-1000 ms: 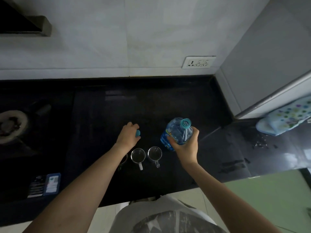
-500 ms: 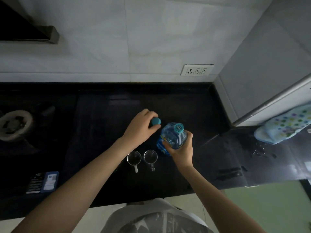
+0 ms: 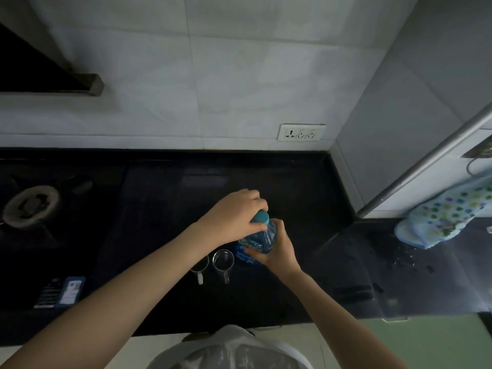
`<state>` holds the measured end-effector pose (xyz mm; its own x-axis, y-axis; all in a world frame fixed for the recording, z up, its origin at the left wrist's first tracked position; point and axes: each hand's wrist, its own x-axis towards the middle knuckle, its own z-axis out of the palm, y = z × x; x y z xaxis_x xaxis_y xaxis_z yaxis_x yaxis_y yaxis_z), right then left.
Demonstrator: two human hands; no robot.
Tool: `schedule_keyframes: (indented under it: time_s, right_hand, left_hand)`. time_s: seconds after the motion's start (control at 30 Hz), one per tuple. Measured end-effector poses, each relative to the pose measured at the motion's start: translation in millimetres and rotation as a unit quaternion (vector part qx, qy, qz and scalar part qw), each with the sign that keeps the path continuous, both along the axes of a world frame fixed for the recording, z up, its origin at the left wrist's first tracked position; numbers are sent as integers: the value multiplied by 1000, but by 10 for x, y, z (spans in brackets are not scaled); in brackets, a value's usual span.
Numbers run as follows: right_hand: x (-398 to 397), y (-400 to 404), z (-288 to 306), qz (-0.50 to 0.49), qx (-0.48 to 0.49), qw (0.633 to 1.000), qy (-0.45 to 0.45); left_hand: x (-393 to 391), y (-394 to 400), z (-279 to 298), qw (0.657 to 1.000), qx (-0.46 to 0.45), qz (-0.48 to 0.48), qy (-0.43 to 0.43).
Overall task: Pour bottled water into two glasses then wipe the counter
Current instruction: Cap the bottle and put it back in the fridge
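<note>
A clear water bottle point(image 3: 262, 239) with a blue label stands on the black counter point(image 3: 165, 203), held around its body by my right hand point(image 3: 277, 249). My left hand point(image 3: 234, 217) grips the teal cap point(image 3: 260, 217), which sits on the bottle's neck. Two small glass mugs stand side by side just in front of the bottle: the right one point(image 3: 223, 260) is fully visible, the left one point(image 3: 200, 265) is partly covered by my left forearm. Whether the mugs hold water I cannot tell.
A gas burner point(image 3: 30, 205) sits at the far left. A small blue packet point(image 3: 69, 291) lies near the front edge. A dotted light-blue cloth point(image 3: 447, 217) lies at the right, with water droplets point(image 3: 410, 259) beside it. A wall socket point(image 3: 300, 132) is behind.
My left hand carried the teal cap from the counter to the bottle's mouth and now holds it on the neck. The bottle shifted slightly left, closer to the mugs.
</note>
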<state>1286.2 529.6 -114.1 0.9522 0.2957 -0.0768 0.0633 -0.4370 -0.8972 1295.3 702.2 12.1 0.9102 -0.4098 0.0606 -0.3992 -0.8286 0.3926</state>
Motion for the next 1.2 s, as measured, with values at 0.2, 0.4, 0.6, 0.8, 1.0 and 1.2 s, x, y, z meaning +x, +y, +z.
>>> schedule_keyframes:
  time_s: [0.2, 0.4, 0.6, 0.8, 1.0, 1.2]
  right_hand:
    - [18, -38, -30, 11, 17, 1000, 5]
    - [46, -68, -30, 34, 25, 999, -1]
    - [44, -81, -50, 34, 37, 999, -3]
    - [47, -78, -57, 32, 41, 999, -2]
    - [44, -77, -38, 34, 40, 999, -2]
    - [23, -80, -26, 30, 49, 998, 6]
  left_hand:
    - [-39, -25, 57, 997, -36, 0, 71]
    - [-101, -113, 50, 993, -49, 78, 77]
    - [-139, -176, -16, 993, -29, 98, 52]
    - [-121, -164, 23, 993, -45, 67, 86]
    - [-123, -217, 28, 992, -38, 102, 70]
    - [-133, -206, 12, 990, -71, 99, 68]
